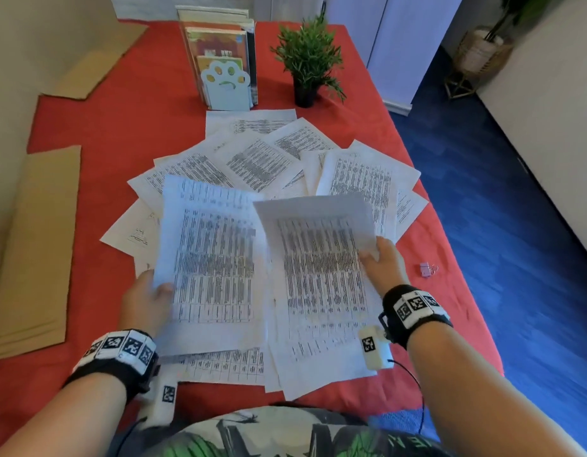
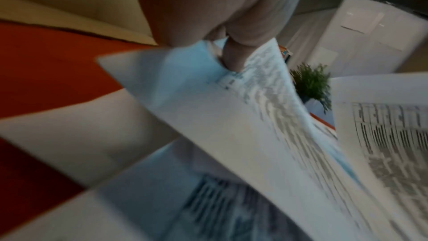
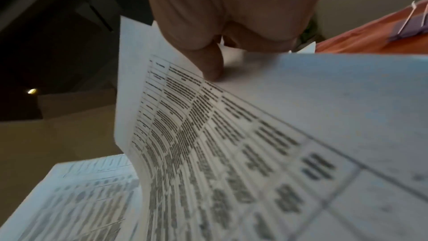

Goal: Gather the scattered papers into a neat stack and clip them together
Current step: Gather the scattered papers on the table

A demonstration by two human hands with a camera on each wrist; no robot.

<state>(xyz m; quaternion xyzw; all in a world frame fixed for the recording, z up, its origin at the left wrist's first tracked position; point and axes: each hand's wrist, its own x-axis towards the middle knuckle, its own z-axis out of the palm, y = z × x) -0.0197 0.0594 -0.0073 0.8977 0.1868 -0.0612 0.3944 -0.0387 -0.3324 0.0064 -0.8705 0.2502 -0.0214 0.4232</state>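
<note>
Left hand: the left hand (image 1: 147, 300) is pinching a printed sheet (image 1: 213, 255) by its left edge, thumb lying on top of the page, the other fingers tucked under it where the head view isn't showing them. In the left wrist view a thumb (image 2: 234, 56) is pressing down into the paper (image 2: 231, 125) and the sheet is curling up around it.

Right hand: the right hand (image 1: 383, 262) is gripping another sheet (image 1: 322, 285) at its right edge, thumb on the printed side, and the page is lifting and bowing. The right wrist view is showing a fingertip (image 3: 213, 72) sitting on the page (image 3: 231, 144) near its top corner.

Loose pile: the rest of the papers (image 1: 262, 159) are lying fanned out and overlapping on the red tablecloth (image 1: 120, 127), under and beyond both held sheets.

Clip: a small lilac binder clip (image 1: 427, 269) is sitting on the cloth just right of the right hand, not touching any paper.

Far end: a book rack with a paw-shaped bookend (image 1: 224, 84) and a little potted plant (image 1: 307, 61) are standing behind the pile.

Left side: sheets of brown cardboard (image 1: 35, 252) are lying along the table edge.
</note>
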